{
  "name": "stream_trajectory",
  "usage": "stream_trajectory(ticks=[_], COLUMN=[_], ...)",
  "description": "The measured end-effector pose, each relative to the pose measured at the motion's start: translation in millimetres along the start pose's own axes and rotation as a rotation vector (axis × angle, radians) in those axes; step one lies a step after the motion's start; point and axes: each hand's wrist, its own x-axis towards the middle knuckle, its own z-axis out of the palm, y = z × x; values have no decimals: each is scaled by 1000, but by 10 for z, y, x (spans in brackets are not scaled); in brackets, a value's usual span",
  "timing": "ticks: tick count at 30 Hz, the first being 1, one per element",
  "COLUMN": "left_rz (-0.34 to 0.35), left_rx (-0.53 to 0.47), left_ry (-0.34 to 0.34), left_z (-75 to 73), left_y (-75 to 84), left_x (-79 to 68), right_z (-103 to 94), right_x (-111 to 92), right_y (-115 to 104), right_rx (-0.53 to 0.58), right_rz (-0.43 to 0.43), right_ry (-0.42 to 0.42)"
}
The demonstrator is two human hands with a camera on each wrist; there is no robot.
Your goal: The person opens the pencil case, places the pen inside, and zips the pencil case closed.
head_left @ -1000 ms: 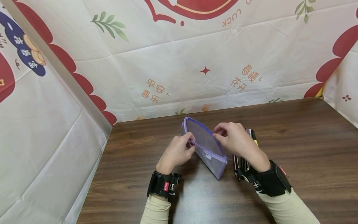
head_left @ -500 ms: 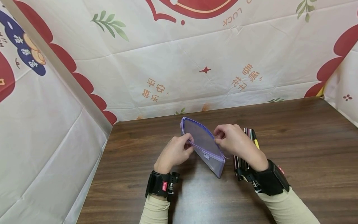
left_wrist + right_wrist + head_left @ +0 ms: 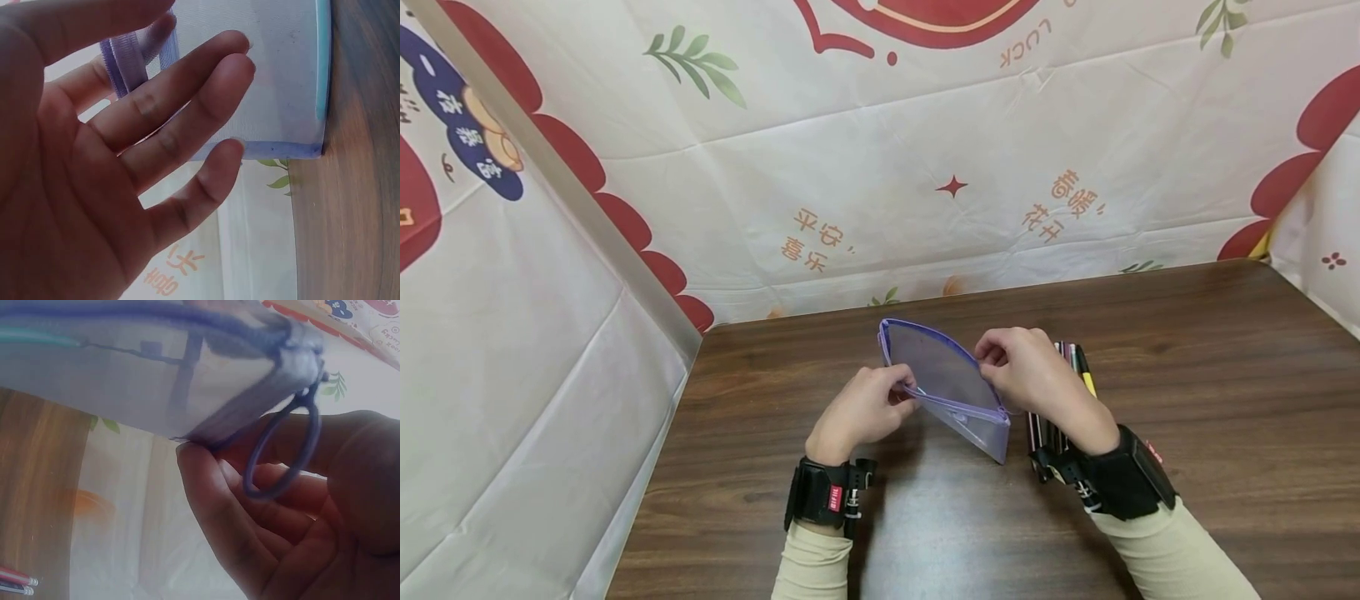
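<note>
A purple zip pencil pouch of see-through mesh stands with its mouth spread wide over the table. My left hand pinches its near rim between thumb and index finger; in the left wrist view the other fingers are extended beside the mesh. On the far rim, near the zip's right end, my right hand pinches the edge. A purple loop pull hangs in front of that hand's fingers in the right wrist view. A slim teal strip shows along the pouch's bottom; its kind is unclear.
Several pens lie together on the brown wooden table, partly hidden beneath my right hand and wrist. Behind the table's far edge hangs a printed white cloth, with another cloth panel at the left.
The pouch has shifted slightly left at its far end, and its lower right corner has risen. My left hand has moved a little left with the near rim. My right hand has barely moved.
</note>
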Motion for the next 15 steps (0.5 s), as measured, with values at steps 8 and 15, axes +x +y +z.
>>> stream_trajectory(ticks=[8, 15], left_rz=[16, 35], left_rx=[-16, -7], left_ry=[11, 41], left_z=[-3, 13], left_y=[13, 3], left_x=[-1, 14], right_z=[-8, -121], right_x=[2, 7], right_y=[0, 107], right_rx=[-3, -23], right_rz=[2, 17], right_ry=[-6, 21])
